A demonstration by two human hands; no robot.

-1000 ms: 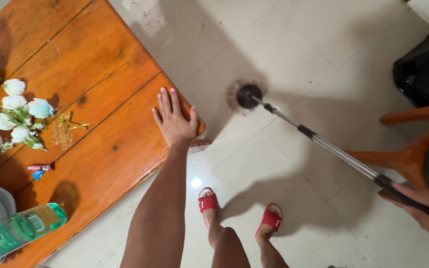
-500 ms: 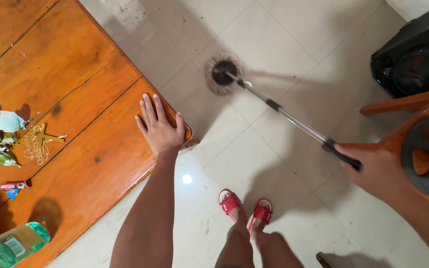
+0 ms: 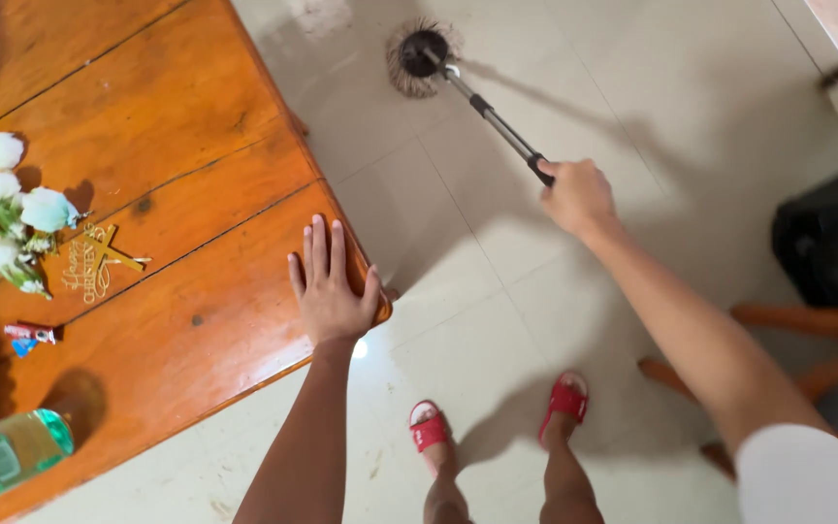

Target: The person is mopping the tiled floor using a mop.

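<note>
The left hand point(image 3: 330, 291) lies flat, fingers spread, on the corner of the wooden counter point(image 3: 147, 146). The right hand point(image 3: 577, 194) is closed around the mop handle point(image 3: 497, 121); its round mop head point(image 3: 419, 58) rests on the tiled floor point(image 3: 584, 78).

Wood table point(image 3: 177, 146) w/ white flowers point(image 3: 2, 209), gold ornament point(image 3: 94, 262), green bottle point(image 3: 7, 454).

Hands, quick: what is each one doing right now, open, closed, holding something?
Left hand: open, fingers flat on the corner of the wooden table, holding nothing.
Right hand: closed around the mop handle, mop head on the floor.
</note>
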